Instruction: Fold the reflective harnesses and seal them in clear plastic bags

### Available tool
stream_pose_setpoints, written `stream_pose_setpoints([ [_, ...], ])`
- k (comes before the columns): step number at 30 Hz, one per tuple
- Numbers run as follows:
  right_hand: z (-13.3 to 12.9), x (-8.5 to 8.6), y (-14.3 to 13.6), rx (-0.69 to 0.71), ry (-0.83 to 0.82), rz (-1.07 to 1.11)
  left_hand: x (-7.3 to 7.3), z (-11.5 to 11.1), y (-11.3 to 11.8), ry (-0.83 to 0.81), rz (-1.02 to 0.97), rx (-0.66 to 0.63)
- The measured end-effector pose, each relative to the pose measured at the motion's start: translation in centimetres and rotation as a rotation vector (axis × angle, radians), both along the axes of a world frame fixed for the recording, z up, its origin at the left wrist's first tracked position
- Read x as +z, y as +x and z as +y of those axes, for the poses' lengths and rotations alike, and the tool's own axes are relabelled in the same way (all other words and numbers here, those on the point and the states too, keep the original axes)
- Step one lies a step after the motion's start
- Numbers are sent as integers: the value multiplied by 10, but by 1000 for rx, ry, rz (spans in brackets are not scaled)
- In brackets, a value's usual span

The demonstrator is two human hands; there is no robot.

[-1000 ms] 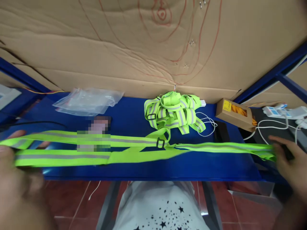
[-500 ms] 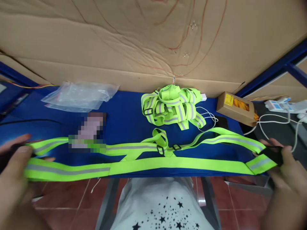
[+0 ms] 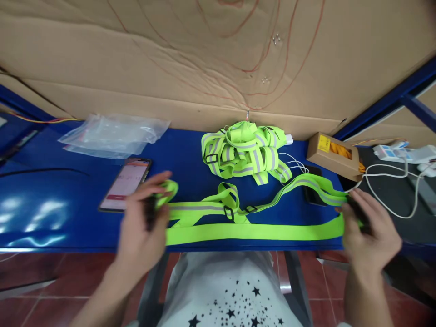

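Note:
A neon-green strap harness [image 3: 252,231] with grey reflective stripes and black buckles lies across the front of the blue table. My left hand [image 3: 145,222], slightly blurred, is closed around its left end, where a green loop and a black part show between the fingers. Around the right end, which also has a black part, my right hand [image 3: 368,227] is closed. Behind the harness sits a heap of similar green straps [image 3: 243,152]. A phone with a lit screen [image 3: 126,184] lies just behind my left hand.
Clear plastic bags [image 3: 114,136] lie at the back left of the blue table [image 3: 61,200]. At the right are an open-windowed cardboard box [image 3: 335,154], a dark phone [image 3: 314,196], white cables and a power strip [image 3: 402,153]. A cardboard panel [image 3: 170,59] stands behind.
Both hands have moved inward with the harness ends, my left hand farther. The straps near the hands have gathered and folded, and the lit phone is less covered by the harness.

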State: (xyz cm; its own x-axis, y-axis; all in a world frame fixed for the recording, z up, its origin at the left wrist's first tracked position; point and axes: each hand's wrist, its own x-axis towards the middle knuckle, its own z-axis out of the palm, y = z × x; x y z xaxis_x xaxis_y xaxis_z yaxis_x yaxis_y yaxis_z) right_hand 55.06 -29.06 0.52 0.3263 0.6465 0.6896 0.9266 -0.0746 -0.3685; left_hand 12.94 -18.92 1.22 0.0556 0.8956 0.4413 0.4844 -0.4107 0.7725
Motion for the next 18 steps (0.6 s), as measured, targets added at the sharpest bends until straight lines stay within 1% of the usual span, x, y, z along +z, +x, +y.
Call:
stream_pose_setpoints([
  [1,4,1,-15,85,-5,-117,-2,-3,16,40,92,-75],
  [2,9,1,-30,172,-45,-219,-5,-6,31,71,187,-130],
  [3,14,1,-45,256,-94,-261,-7,-9,46,60,277,-196],
  [4,20,0,-59,344,-110,-275,-9,-11,60,71,348,-269],
  [5,25,-1,-72,427,-136,-261,-11,-12,71,93,406,-313],
  [7,32,-3,-94,540,-162,-207,-13,-14,88,140,487,-353],
  [10,38,-3,-113,627,-195,-136,-16,-14,98,189,528,-346],
  [15,40,-7,-118,680,-222,-96,-21,-13,98,213,550,-307],
  [18,40,-12,-124,691,-277,-108,-23,-16,102,249,580,-308],
])
